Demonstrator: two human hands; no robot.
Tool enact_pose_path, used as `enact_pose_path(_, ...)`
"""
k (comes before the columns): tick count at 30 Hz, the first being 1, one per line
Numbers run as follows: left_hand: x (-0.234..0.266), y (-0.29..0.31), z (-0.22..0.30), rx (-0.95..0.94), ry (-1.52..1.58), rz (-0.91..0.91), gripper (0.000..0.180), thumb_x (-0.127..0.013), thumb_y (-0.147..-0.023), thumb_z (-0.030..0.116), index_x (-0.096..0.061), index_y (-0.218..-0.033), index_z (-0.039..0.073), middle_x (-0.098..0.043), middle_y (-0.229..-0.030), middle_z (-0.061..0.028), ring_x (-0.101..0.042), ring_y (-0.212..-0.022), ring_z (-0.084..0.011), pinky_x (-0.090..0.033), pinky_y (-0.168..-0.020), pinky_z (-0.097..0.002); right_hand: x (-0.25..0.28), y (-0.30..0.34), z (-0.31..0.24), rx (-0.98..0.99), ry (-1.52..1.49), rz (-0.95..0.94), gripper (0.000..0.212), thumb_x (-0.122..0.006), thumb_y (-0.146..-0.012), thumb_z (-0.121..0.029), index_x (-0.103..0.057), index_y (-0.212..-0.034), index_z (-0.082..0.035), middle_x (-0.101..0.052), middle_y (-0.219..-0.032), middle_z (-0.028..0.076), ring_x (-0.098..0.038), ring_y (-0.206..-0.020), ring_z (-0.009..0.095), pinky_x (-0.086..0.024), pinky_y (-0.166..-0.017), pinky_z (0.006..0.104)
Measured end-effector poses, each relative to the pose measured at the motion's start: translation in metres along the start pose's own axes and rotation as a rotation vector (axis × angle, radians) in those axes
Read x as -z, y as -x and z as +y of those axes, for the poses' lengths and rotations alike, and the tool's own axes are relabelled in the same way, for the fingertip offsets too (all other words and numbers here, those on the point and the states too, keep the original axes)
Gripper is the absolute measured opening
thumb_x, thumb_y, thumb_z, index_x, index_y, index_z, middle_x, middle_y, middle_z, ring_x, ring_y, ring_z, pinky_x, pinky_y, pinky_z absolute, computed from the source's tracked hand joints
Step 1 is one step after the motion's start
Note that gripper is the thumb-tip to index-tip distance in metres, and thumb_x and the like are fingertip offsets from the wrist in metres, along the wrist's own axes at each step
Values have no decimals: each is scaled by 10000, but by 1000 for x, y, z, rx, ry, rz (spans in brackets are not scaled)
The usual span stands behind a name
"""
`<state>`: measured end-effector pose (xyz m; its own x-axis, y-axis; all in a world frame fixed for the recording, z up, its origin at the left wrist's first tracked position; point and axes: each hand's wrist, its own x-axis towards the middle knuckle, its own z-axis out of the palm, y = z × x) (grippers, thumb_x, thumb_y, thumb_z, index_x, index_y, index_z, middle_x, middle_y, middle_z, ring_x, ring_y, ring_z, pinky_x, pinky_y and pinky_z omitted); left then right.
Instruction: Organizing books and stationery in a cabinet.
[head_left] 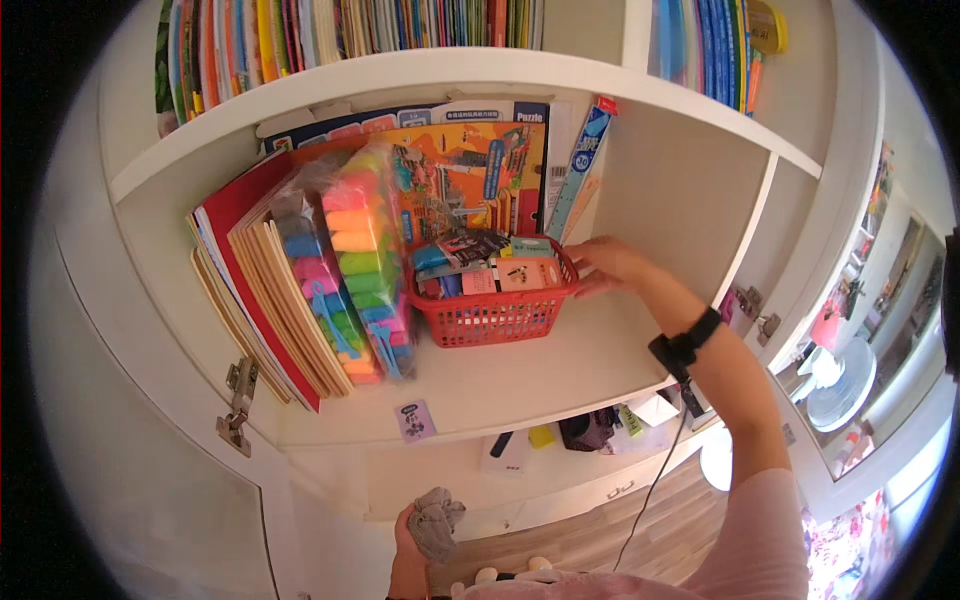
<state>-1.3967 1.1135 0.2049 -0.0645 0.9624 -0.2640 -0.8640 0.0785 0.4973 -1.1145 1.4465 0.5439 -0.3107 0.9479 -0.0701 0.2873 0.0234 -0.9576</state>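
Note:
A red plastic basket [490, 325] with lattice sides stands on the cabinet shelf, filled with small boxes and packets. My right hand [612, 266] is at the basket's right end, fingers stretched out and apart against its rim. Low in front of the shelf, my left hand [405, 545] is closed around a crumpled grey cloth [437, 522]. Left of the basket stand clear bags of colourful modelling clay [360, 250], close against it. Behind it leans an orange picture board [465, 165]. A small purple card [414, 421] lies at the shelf's front edge.
Brown and red folders [275, 300] stand at the left. A blue ruler pack [580, 165] leans in the back right corner. Books [400, 30] fill the shelf above. Open cabinet doors with metal hinges [237, 405] flank both sides. A black cable [655, 490] hangs from my right wrist.

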Motion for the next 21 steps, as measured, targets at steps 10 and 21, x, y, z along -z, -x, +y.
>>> enact_pose_path(10,47,27,12,-100,-33,52,561,-329,-888,375,-494,-1264,-6,-584,-1171,-197,-582,-1040,-392,-513,-791,-485,-19,-6,24,-194,-225,-258,291,-545,-847,-146,-547,-1063,49,-622,-944,165,-665,-816,288,-593,-702,461)
enact_pose_path(21,46,22,0,-74,-28,86,568,-323,-889,381,-473,-1288,6,-572,-1200,-184,-580,-1053,-369,-520,-793,-469,28,151,49,-59,-276,-23,405,-496,-758,-4,-489,-1158,57,-608,-1005,131,-640,-835,191,-573,-708,340)
